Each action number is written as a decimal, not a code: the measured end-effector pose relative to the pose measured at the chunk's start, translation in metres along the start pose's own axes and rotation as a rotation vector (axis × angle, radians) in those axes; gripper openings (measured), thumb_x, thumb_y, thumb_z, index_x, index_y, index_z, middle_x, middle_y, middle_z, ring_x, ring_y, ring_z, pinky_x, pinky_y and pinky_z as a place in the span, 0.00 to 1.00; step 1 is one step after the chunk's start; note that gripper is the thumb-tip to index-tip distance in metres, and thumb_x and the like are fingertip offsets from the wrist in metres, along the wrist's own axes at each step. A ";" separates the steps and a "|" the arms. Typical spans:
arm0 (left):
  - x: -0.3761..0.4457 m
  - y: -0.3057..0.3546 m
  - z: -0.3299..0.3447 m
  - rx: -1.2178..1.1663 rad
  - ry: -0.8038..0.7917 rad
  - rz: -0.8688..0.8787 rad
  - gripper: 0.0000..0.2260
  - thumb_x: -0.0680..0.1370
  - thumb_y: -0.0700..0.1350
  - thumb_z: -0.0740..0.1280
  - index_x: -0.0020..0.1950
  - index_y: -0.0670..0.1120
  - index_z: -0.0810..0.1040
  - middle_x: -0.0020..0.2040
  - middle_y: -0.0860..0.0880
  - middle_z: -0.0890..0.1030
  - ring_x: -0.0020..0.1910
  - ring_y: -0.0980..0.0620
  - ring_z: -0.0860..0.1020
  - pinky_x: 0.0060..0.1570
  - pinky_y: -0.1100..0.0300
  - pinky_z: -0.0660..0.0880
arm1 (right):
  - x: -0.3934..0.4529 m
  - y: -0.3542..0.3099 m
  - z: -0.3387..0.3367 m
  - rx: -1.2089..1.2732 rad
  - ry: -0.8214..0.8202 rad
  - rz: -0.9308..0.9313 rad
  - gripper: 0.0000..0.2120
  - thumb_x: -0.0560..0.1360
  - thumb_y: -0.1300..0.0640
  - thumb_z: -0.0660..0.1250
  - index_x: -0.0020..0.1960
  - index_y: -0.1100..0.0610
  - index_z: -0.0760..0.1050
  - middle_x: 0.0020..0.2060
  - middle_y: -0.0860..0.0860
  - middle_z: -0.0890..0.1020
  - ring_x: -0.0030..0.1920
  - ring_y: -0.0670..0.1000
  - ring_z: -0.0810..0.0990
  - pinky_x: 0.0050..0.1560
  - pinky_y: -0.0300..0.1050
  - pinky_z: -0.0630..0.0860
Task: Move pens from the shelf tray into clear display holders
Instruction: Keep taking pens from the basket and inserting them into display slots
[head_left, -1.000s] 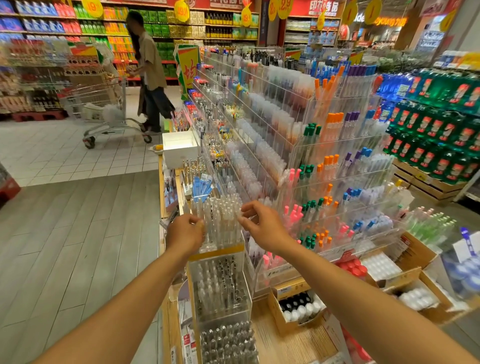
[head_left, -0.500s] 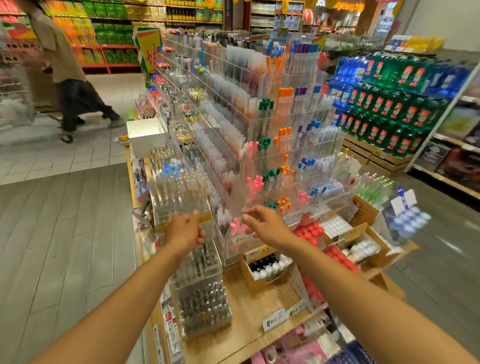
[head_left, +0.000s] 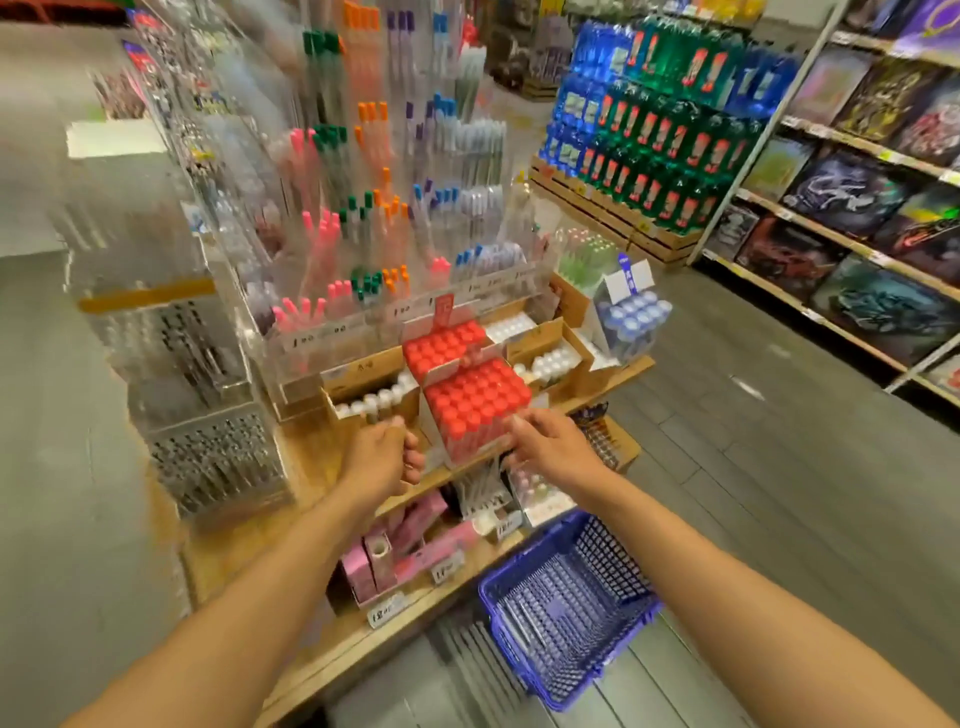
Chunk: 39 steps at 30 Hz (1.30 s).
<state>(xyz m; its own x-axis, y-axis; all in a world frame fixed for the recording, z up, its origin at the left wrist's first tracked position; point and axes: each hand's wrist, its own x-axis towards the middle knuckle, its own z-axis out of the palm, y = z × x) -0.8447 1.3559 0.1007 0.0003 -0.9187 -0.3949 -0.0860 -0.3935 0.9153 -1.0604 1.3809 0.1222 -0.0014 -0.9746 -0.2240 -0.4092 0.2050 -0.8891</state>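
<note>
Both hands are out in front of the wooden shelf (head_left: 306, 457) edge right now, and honestly neither one seems to be holding anything. The left hand (head_left: 382, 457) is curled loosely, fingers bent inward near the thumb but with nothing visible between them, hovering just in front of a cardboard box of white-capped items (head_left: 371, 400). The right hand (head_left: 550, 449) has its fingers spread slightly apart and sits right at the corner of the big block of red-capped items (head_left: 475, 402), touching or nearly touching, too blurry to call. That red block stands between the two hands. Behind it rise the clear display holders (head_left: 363, 218), tiered acrylic slots stuffed with pens with pink, green, orange, purple and blue caps; price tags run along the front rail. To the left are more clear boxes (head_left: 208, 457) full of dark-tipped pens, quite smeared by motion. I can't pick out which tray on the shelf is the one the pens come from. A lower shelf holds pink boxes (head_left: 395, 551), and a blue shopping basket (head_left: 566, 597) sits on the floor under the right forearm. Off to the right are stacked green and blue bottles (head_left: 654, 130).
</note>
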 end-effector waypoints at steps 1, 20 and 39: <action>-0.009 -0.017 0.015 -0.007 -0.012 -0.023 0.15 0.85 0.47 0.54 0.44 0.42 0.73 0.34 0.44 0.76 0.28 0.50 0.72 0.28 0.60 0.66 | -0.011 0.022 -0.010 -0.016 -0.010 0.016 0.12 0.82 0.51 0.59 0.54 0.58 0.77 0.46 0.52 0.83 0.41 0.49 0.82 0.42 0.44 0.78; 0.110 -0.352 0.197 0.057 -0.072 -0.328 0.10 0.83 0.44 0.57 0.45 0.45 0.74 0.37 0.44 0.78 0.31 0.51 0.74 0.29 0.63 0.70 | 0.004 0.467 0.025 0.058 0.045 0.472 0.04 0.79 0.65 0.64 0.47 0.58 0.73 0.38 0.56 0.77 0.29 0.45 0.74 0.28 0.32 0.68; 0.279 -0.579 0.300 -0.022 -0.056 -0.244 0.14 0.84 0.51 0.58 0.44 0.45 0.76 0.33 0.49 0.78 0.30 0.53 0.73 0.30 0.63 0.70 | 0.160 0.823 0.160 -0.506 -0.336 0.563 0.09 0.78 0.59 0.61 0.52 0.61 0.79 0.45 0.59 0.79 0.49 0.57 0.79 0.46 0.41 0.71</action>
<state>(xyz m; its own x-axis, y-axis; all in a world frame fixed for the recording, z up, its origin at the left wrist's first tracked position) -1.0935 1.3374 -0.5630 -0.0366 -0.7936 -0.6073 -0.0682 -0.6043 0.7938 -1.2514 1.4076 -0.7090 -0.0889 -0.6431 -0.7606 -0.7898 0.5108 -0.3396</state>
